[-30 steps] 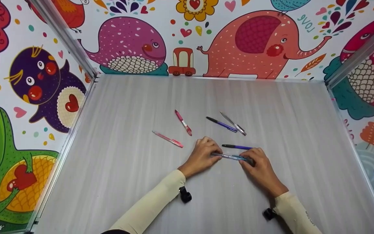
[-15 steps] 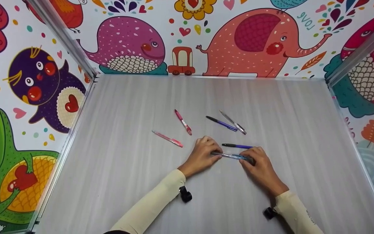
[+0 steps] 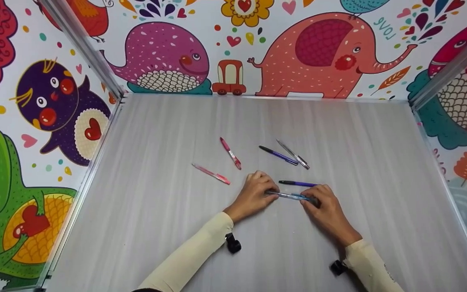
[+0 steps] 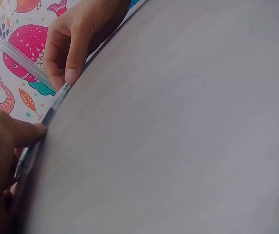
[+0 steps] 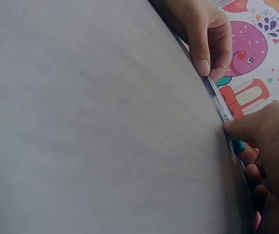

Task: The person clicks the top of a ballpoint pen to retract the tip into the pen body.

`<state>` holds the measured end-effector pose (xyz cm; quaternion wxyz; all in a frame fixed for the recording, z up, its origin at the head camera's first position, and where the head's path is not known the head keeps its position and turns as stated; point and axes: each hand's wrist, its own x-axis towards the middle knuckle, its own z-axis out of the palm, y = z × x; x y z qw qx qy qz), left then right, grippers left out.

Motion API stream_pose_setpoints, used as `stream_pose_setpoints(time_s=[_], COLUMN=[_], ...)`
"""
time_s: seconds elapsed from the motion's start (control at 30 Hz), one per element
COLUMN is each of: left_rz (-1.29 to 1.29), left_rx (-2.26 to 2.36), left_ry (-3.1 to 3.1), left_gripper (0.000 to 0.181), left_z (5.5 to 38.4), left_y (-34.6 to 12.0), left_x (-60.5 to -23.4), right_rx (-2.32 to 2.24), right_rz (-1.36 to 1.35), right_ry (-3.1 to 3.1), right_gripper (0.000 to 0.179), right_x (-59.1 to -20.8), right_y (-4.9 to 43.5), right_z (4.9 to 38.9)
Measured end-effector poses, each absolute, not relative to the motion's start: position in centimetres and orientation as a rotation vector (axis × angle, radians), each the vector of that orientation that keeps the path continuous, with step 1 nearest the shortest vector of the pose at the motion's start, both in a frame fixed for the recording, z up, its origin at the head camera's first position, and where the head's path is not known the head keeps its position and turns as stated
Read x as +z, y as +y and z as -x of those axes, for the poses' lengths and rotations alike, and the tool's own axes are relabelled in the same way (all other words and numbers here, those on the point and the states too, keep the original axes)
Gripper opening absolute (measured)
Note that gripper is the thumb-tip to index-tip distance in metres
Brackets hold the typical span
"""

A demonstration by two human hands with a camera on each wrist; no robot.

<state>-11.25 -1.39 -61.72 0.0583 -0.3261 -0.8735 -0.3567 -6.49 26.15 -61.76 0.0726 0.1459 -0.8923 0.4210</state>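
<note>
A clear-barrelled pen with a light-blue section (image 3: 291, 196) lies level between both hands, low over the table. My left hand (image 3: 253, 194) pinches its left end between thumb and fingers. At the other end, my right hand (image 3: 326, 206) grips the pen, its fingers covering part of the dark tip. The right wrist view shows the pen's printed barrel (image 5: 220, 103) and a teal part beside the fingers. In the left wrist view the pen (image 4: 54, 107) runs from one thumb to the other. Just beyond it lies a blue pen with a black end (image 3: 297, 183), partly behind the right hand.
Farther back, another blue pen (image 3: 278, 155) lies against a clear pen (image 3: 293, 154). To the left are a red pen (image 3: 230, 153) and a pink pen (image 3: 211, 174). The pale wood-look table (image 3: 168, 134) is bordered by cartoon-printed walls (image 3: 233, 48) with metal corner rails.
</note>
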Motion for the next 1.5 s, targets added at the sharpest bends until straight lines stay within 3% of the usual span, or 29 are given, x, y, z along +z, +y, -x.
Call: stream_pose_setpoints(time_s=[1.0, 1.5], left_rz=[0.992, 0.927], left_rx=[-1.134, -1.405], left_ry=[-2.657, -2.545], left_gripper=[0.012, 0.012], left_z=[11.1, 12.5], left_y=[-1.4, -2.4], left_x=[-61.3, -60.3], right_rx=[1.29, 1.282], right_rz=[-0.415, -0.476], right_ry=[-2.7, -2.581], right_gripper=[0.025, 0.027], right_x=[-61.3, -60.1], right_y=[26.2, 27.2], right_z=[6.1, 7.0])
